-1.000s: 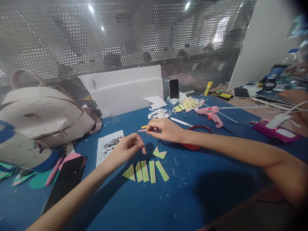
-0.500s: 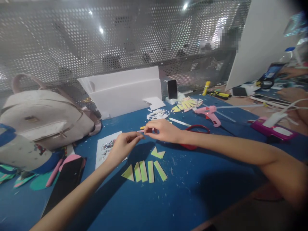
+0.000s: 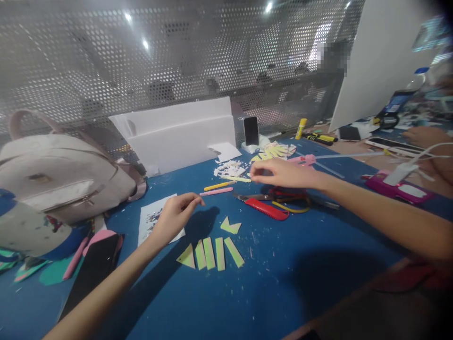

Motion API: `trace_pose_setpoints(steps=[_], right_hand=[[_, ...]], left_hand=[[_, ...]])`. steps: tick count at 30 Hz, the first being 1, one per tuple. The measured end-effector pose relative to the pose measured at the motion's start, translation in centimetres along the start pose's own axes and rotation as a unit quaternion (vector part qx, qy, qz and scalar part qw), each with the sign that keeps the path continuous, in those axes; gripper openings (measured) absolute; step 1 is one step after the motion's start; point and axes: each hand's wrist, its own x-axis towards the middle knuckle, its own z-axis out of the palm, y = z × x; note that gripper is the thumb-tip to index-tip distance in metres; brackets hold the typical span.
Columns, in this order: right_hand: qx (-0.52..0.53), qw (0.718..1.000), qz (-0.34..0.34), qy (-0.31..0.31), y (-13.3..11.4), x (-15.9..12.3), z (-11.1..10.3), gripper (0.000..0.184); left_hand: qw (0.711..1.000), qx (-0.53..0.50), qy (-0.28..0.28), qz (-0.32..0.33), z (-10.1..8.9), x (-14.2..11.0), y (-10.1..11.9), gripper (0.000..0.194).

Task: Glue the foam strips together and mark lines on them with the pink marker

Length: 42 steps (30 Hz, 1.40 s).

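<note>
Since the right hand (image 3: 274, 172) has moved over by the white bits (image 3: 229, 167), the green strips (image 3: 220, 253) lie untouched near the left hand (image 3: 178, 213); both are curled narrow, maybe empty, I can't tell.

Two slim forearms (image 3: 115, 285) are showing bare, smooth in outline and tapering gently; the left hand (image 3: 176, 213) and right hand (image 3: 278, 173) are also showing bare, slender-fingered.
</note>
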Motion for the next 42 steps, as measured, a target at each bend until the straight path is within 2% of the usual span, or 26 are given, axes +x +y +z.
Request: trace_pose_setpoints(steps=[3,6,9,16,20,24,28,33,37,42], right_hand=[[-0.064,0.994,0.062,-0.062,2.6,-3.1,-0.3,0.017],[-0.118,0.985,0.101,-0.073,4.6,-5.6,0.7,0.018],[-0.145,0.981,0.104,-0.078,5.6,-7.0,1.6,0.021],[-0.211,0.971,0.096,-0.057,5.5,-7.4,2.5,0.011],[-0.278,0.953,0.121,-0.006,5.3,-6.8,2.7,0.011],[-0.327,0.932,0.147,0.043,5.2,-6.1,1.9,0.017],[-0.336,0.932,0.128,0.056,3.4,-5.4,1.4,0.032],[-0.341,0.939,0.027,0.017,-0.9,-3.7,2.4,0.046],[-0.389,0.921,-0.021,0.002,-3.4,-1.7,2.9,0.050],[-0.413,0.910,-0.033,-0.006,-5.5,0.7,3.0,0.055]], left_hand=[[1.000,-0.030,0.007,0.003,-0.2,-0.2,-0.8,0.030],[0.997,-0.077,0.012,0.018,-0.3,-0.2,-1.7,0.031],[0.992,-0.124,0.023,0.031,-0.5,-0.1,-2.5,0.032],[0.986,-0.158,0.039,0.024,-0.9,-0.8,-2.5,0.033],[0.987,-0.153,0.042,0.015,-1.0,-1.1,-1.7,0.034],[0.988,-0.148,0.047,0.010,-1.0,-1.1,-1.5,0.033],[0.989,-0.144,0.045,0.009,-1.0,-0.9,-2.0,0.033],[0.990,-0.134,0.040,0.008,-0.7,-0.4,-2.0,0.034],[0.993,-0.110,0.038,0.009,-0.6,-0.5,-1.1,0.035],[0.998,-0.053,0.029,0.008,-0.6,-1.0,0.6,0.033]])
